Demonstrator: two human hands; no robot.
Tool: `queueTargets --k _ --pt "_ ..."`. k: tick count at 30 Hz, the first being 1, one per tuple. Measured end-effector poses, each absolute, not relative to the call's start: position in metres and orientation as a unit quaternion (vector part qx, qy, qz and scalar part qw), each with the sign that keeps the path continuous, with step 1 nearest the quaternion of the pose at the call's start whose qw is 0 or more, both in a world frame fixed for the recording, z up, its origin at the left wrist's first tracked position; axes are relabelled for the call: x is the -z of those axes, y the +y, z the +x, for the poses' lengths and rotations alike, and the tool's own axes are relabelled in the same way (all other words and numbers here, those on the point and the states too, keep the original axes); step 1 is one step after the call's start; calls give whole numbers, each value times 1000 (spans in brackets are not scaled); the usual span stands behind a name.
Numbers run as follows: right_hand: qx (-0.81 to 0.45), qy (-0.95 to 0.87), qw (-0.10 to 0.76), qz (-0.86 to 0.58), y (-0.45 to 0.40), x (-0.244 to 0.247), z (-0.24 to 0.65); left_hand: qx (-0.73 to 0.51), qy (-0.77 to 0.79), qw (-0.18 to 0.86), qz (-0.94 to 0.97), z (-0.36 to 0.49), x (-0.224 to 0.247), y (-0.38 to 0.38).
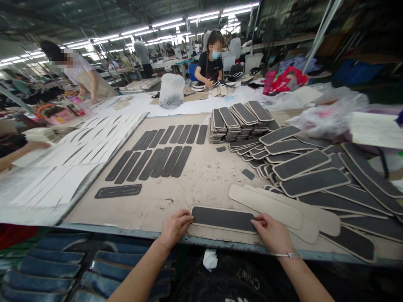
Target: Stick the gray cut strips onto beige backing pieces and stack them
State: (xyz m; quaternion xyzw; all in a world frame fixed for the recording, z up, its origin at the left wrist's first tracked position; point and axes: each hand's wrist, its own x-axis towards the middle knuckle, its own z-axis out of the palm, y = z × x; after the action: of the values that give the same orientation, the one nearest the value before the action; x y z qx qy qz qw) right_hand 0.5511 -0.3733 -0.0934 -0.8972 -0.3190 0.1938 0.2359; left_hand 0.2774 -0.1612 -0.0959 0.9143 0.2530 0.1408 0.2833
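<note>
A long dark grey panel with a beige border and rounded corners [223, 219] lies at the table's front edge. My left hand [176, 226] pinches its left end between thumb and fingers. At the other end, my right hand [271, 230] grips the right corner in the same way. Plain beige strips [267, 205] lie partly over one another just beyond my right hand. A single dark grey strip [118, 191] with a glossy outline rests to the left, below rows of similar dark strips [162, 161].
Bordered panels lie in a loose heap [315, 180] on the right, with neat stacks [237, 119] behind. White strips [69, 159] cover the left side. A white plastic bag [171, 91] stands at the back. Co-workers are across the table and at the left, one reaching a hand [34, 147] in.
</note>
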Motion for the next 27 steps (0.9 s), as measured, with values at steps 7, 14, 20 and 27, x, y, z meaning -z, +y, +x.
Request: queueTargets --k 7,14,20,27 --pt "-194 -314 236 -899 -371 94 551 -121 267 306 906 278 96 -161" --pt "-95 -374 259 -885 -376 80 536 -122 258 292 913 276 96 -160" --pt "-84 -604 222 -761 -346 70 470 -147 230 261 926 277 100 -157" --pt "-132 -629 167 -748 -343 87 467 -166 215 226 936 278 102 -157"
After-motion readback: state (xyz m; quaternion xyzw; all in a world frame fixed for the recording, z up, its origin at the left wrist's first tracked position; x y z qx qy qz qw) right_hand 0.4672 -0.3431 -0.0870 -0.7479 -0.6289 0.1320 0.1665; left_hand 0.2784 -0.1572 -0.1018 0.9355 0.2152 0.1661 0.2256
